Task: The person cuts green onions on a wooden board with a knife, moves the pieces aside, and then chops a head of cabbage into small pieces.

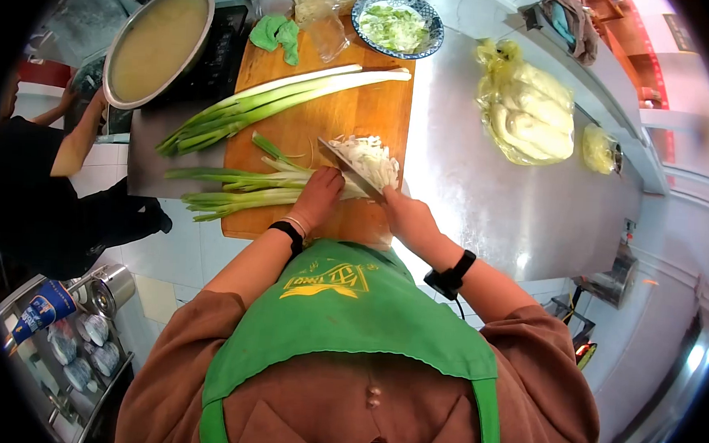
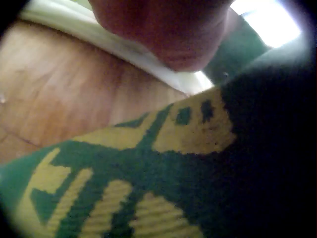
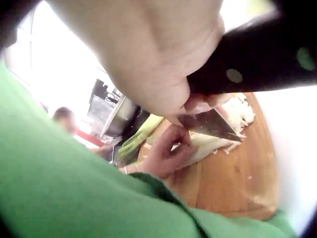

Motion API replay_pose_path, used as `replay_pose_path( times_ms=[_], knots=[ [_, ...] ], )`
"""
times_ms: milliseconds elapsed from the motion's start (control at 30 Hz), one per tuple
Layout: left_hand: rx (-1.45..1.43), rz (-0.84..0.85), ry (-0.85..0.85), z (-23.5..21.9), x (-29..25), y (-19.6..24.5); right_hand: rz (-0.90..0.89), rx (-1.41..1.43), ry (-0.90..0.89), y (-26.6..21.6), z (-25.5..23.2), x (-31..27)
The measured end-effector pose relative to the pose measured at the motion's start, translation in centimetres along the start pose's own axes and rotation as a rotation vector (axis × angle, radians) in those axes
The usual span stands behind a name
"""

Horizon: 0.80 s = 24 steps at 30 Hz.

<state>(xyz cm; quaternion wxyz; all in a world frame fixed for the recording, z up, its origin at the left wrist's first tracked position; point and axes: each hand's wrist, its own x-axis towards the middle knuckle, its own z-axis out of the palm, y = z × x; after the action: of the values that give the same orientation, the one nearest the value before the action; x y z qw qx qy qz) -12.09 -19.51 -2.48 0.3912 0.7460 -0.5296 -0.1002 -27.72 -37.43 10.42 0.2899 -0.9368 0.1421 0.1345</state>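
Brown clothing (image 1: 297,403) nearest, beneath a green cloth apron (image 1: 373,323) with yellow print. Just ahead, holds long white-and-green vegetable stalks (image 1: 247,199) on a brown wooden cutting board (image 1: 354,228), fingers of the left hand (image 1: 319,197) curled round them. Grips a broad metal knife (image 1: 349,168) by its black handle (image 3: 262,52) with the right hand (image 1: 412,223), blade beside a heap of white chopped pieces (image 1: 378,160). Beyond, matching stalks (image 1: 219,124), then a blue-and-white patterned bowl (image 1: 437,29) of chopped greens (image 1: 393,27).

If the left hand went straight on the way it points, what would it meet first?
Probably the knife blade, just ahead of the left hand; whether they already touch is unclear.
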Motion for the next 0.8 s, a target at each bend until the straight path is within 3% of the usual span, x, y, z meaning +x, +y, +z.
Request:
replay_pose_path(
  times_ms=[100,133,200,333,567,667,800],
  knots=[
    [-0.003,-0.024,0.017,0.2,0.0,0.2,0.099,-0.057,-0.017,-0.1,1.8,-0.6],
    [0.021,-0.022,0.035,0.1,-0.1,0.4,-0.017,0.071,0.09,0.4,3.3,-0.2],
    [0.032,-0.05,-0.024,0.1,-0.3,0.7,-0.007,0.046,0.109,0.9,5.2,2.7],
    [0.014,-0.059,-0.06,-0.2,-0.1,0.6,0.002,0.124,0.128,0.2,3.3,5.1],
    [0.005,-0.049,0.001,-0.1,-0.2,0.6,0.059,0.0,0.013,1.1,3.9,0.8],
    [0.069,-0.023,0.03,-0.3,-0.4,0.8,0.003,0.063,0.117,0.8,5.8,4.3],
    [0.029,-0.004,-0.007,0.1,-0.3,0.1,-0.034,0.104,0.162,0.5,3.7,5.3]
  ],
)
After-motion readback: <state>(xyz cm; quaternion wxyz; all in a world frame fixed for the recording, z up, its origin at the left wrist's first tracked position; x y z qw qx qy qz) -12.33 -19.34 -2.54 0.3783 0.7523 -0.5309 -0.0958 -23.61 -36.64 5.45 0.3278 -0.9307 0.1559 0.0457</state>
